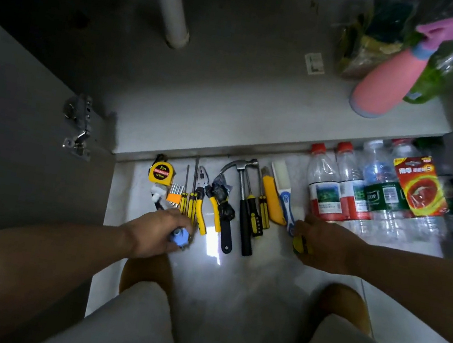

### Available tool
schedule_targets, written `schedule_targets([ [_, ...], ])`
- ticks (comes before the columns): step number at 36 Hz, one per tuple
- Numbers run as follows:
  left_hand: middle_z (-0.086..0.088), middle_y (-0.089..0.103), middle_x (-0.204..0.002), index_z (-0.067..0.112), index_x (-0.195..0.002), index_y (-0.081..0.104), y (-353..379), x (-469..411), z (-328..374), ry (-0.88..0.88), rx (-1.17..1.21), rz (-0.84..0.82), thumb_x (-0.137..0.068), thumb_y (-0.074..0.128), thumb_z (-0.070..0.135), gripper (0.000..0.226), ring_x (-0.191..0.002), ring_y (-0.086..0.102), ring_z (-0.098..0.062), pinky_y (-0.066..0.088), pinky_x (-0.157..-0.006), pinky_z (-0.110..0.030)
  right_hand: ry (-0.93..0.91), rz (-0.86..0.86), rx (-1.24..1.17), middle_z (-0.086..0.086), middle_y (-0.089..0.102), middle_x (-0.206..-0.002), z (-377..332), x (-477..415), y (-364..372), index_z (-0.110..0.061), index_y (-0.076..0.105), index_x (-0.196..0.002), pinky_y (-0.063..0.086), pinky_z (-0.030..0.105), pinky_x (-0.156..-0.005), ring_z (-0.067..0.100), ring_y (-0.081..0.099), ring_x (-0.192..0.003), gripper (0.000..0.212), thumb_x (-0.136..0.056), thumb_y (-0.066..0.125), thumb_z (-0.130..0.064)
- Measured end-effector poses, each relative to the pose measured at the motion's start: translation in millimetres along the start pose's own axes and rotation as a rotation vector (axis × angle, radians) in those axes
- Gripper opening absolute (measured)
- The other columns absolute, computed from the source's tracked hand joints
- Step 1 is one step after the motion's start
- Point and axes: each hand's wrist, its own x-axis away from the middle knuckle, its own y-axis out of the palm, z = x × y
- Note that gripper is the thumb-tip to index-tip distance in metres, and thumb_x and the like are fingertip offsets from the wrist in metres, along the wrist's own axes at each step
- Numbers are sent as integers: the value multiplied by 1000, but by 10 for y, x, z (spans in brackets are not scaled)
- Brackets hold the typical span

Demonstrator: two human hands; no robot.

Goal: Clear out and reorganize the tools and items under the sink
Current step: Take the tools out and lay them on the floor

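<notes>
- left hand at left end of the tool row, fingers curled round a small light-blue item; item blurred, kind unclear
- just beyond left hand on pale floor tile: yellow 2m tape measure, orange hex key holder, thin yellow-handled screwdrivers, pliers with yellow grips
- between the hands: shears wrapped in black tape, hammer with steel head and black grip, yellow utility knife, all lying side by side, handles toward the person
- blue-white tool just left of right hand
- right hand gripping a yellow object, mostly hidden by fingers
- just beyond right hand: clear plastic bottles, red caps, lying in a row; red packet on top of them
- far beyond right hand, on cabinet floor: pink spray bottle
</notes>
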Motion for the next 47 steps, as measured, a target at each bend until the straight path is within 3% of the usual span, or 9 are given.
schedule_targets([
  [5, 8, 60, -116, 28, -115, 67, 29, -149, 53, 21, -3, -50, -89, 73, 21, 28, -109, 57, -11, 50, -97, -33, 76, 8, -55, 5, 47, -125, 50, -21, -81, -26, 45, -137, 58, 35, -81, 24, 63, -97, 53, -90, 64, -41],
  [13, 6, 52, -118, 27, -117, 57, -88, -41, -240, -138, 68, 272, -87, 71, 23, 33, -97, 59, -14, 55, -86, -33, 227, 297, -114, 9, 48, -120, 84, -510, -310, -18, 42, -128, 50, 36, -64, 33, 64, -89, 48, -88, 66, -28],
  [17, 7, 53, -118, 28, -117, 57, -119, 23, -405, -204, 107, 363, -88, 72, 17, 35, -97, 59, -12, 52, -81, -23, 340, 362, -179, 14, 51, -120, 146, -747, -438, -12, 44, -123, 50, 40, -75, 40, 61, -97, 43, -87, 66, -20],
  [26, 3, 54, -115, 24, -118, 60, -204, -136, -172, -177, 115, 341, -87, 75, 24, 33, -96, 59, -18, 53, -86, -35, 516, 406, -320, 23, 40, -140, 66, -952, -563, -6, 46, -126, 52, 47, -96, 41, 58, -110, 42, -90, 66, -9],
  [33, -6, 62, -105, 18, -108, 67, -229, -337, 132, -188, 362, 285, -80, 83, 13, 33, -95, 66, -24, 57, -88, -44, 245, 293, -444, 8, 58, -114, -280, -634, -432, -15, 54, -116, 55, 31, -71, 16, 60, -85, 34, -85, 67, -10],
  [37, -2, 72, -90, 22, -101, 67, -143, -548, 541, -213, 551, 181, -75, 89, 24, 34, -79, 71, -13, 59, -68, -31, -95, 187, -505, -5, 44, -123, -722, -313, -188, -21, 43, -139, 43, 5, -61, -4, 45, -76, 67, -80, 75, -21],
  [39, 3, 70, -79, 19, -99, 68, -66, -665, 766, -208, 613, 139, -73, 91, 25, 35, -66, 66, -5, 50, -54, -18, -113, 182, -507, -2, 40, -131, -866, -235, -46, -22, 38, -143, 44, 11, -68, 5, 52, -86, 73, -80, 75, -25],
  [42, 7, 64, -71, 17, -93, 66, 24, -800, 1028, -199, 599, 93, -74, 88, 23, 30, -63, 59, -3, 44, -54, -16, -2, 277, -540, 2, 43, -128, -909, -217, 26, -20, 43, -135, 52, 39, -79, 24, 61, -97, 60, -83, 73, -29],
  [47, -11, 74, -93, 10, -106, 68, -4, -880, 1209, -230, 718, 42, -77, 87, 30, 40, -82, 69, -15, 54, -70, -29, -2, 384, -476, 0, 58, -111, -647, -266, -20, -23, 54, -117, 50, 32, -70, 21, 62, -93, 39, -84, 71, -35],
])
